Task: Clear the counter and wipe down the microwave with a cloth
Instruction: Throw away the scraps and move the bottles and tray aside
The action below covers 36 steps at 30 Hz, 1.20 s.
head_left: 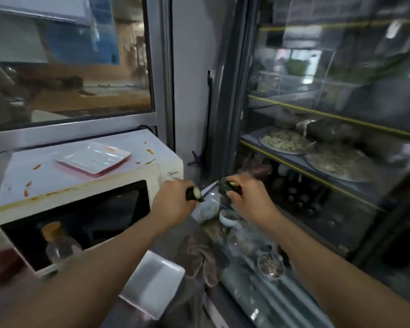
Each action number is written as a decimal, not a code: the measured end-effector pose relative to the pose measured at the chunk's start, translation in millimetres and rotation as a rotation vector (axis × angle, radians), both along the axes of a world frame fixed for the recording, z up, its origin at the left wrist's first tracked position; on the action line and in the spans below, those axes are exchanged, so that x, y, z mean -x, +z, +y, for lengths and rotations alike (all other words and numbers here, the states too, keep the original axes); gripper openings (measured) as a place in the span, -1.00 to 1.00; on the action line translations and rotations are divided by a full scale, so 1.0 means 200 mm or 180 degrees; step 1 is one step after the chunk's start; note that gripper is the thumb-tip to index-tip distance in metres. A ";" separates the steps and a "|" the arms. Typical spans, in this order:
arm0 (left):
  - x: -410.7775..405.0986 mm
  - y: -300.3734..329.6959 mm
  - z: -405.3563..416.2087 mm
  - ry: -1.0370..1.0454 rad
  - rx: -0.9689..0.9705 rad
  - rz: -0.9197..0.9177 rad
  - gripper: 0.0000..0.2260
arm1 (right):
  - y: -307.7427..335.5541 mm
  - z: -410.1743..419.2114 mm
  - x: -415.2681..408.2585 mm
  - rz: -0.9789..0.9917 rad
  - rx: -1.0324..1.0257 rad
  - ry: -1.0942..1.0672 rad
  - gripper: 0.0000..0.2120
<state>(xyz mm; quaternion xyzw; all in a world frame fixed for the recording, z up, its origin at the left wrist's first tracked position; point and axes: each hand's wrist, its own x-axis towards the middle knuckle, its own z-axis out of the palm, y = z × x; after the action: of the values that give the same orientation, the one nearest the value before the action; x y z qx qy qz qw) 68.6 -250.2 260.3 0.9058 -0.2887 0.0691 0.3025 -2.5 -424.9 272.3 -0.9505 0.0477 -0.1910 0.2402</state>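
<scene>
A white microwave (85,185) stands at the left, its top streaked with orange stains. A white rectangular plate (91,157) lies on top of it. My left hand (173,202) grips a dark green cucumber piece (194,194) with a pale cut end, just right of the microwave's front corner. My right hand (249,197) holds another dark green vegetable piece (230,187). Both hands hover above the counter. A brownish cloth (199,256) lies crumpled on the counter below my hands.
A second white plate (152,280) sits on the counter in front of the microwave. A clear bottle with an orange cap (59,242) stands near the microwave door. Small bowls (227,216) and a plastic bag (205,209) crowd the counter. A glass-fronted fridge (329,138) fills the right.
</scene>
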 end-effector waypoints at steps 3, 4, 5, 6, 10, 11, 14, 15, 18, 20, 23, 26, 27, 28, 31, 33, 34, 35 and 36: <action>0.14 -0.02 -0.12 -0.0352 -0.0044 0.0028 -0.83 | -0.01 -0.08 0.23 0.0105 0.0007 -0.0277 -0.69; 0.19 -0.02 -0.16 -0.0456 -0.0055 0.0047 -0.82 | -0.01 -0.10 0.31 0.0125 -0.0006 -0.0389 -0.68; 0.23 -0.02 -0.21 -0.0562 -0.0085 0.0057 -0.82 | -0.01 -0.13 0.39 0.0137 -0.0021 -0.0492 -0.68; 0.28 -0.02 -0.27 -0.0682 -0.0123 0.0053 -0.81 | -0.02 -0.16 0.46 0.0146 -0.0038 -0.0596 -0.68; 0.48 -0.04 -0.48 -0.1090 -0.0171 0.0170 -0.80 | -0.04 -0.27 0.79 0.0140 -0.0151 -0.1049 -0.66; 0.54 -0.04 -0.54 -0.1217 -0.0160 0.0205 -0.81 | -0.04 -0.29 0.88 0.0129 -0.0154 -0.1166 -0.66; 0.77 -0.06 -0.72 -0.1604 -0.0204 0.0253 -0.82 | -0.07 -0.37 1.19 0.0134 -0.0204 -0.1528 -0.66; 0.86 -0.07 -0.77 -0.1730 -0.0226 0.0293 -0.83 | -0.08 -0.39 1.30 0.0147 -0.0226 -0.1657 -0.66; 1.16 -0.09 -0.92 -0.2160 -0.0288 0.0429 -0.84 | -0.10 -0.44 1.67 0.0150 -0.0248 -0.2059 -0.66; 1.40 -0.10 -1.00 -0.2420 -0.0317 0.0473 -0.85 | -0.11 -0.45 1.94 0.0167 -0.0249 -0.2317 -0.66; 1.80 -0.12 -1.09 -0.2794 -0.0367 0.0422 -0.83 | -0.13 -0.43 2.36 0.0148 -0.0229 -0.2675 -0.69; 2.23 -0.14 -1.14 -0.3163 -0.0396 0.0380 -0.84 | -0.15 -0.37 2.82 0.0068 -0.0271 -0.3022 -0.76; 2.38 -0.15 -1.14 -0.3281 -0.0396 0.0366 -0.85 | -0.15 -0.34 2.97 0.0070 -0.0284 -0.3163 -0.78; 2.53 -0.15 -1.15 -0.3422 -0.0405 0.0358 -0.86 | -0.16 -0.31 3.14 0.0086 -0.0296 -0.3320 -0.77; 2.96 -0.17 -1.14 -0.3811 -0.0408 0.0380 -0.84 | -0.17 -0.21 3.56 0.0082 -0.0349 -0.3669 -0.72; 3.26 -0.19 -1.13 -0.4041 -0.0366 0.0376 -0.84 | -0.18 -0.13 3.86 0.0148 -0.0340 -0.3913 -0.72; 3.40 -0.19 -1.11 -0.4144 -0.0360 0.0360 -0.85 | -0.18 -0.08 4.00 0.0191 -0.0329 -0.4028 -0.71; 3.53 -0.20 -1.09 -0.4242 -0.0360 0.0348 -0.86 | -0.17 -0.04 4.13 0.0213 -0.0337 -0.4138 -0.71; 3.66 -0.20 -1.07 -0.4351 -0.0370 0.0340 -0.87 | -0.17 0.01 4.25 0.0195 -0.0362 -0.4254 -0.73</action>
<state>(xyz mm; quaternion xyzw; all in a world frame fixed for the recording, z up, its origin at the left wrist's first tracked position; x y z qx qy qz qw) -664.2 -464.9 220.7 0.5372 -0.7832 -0.1976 0.2429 -852.7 -423.1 238.1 -0.7075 0.6427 -0.2688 0.1185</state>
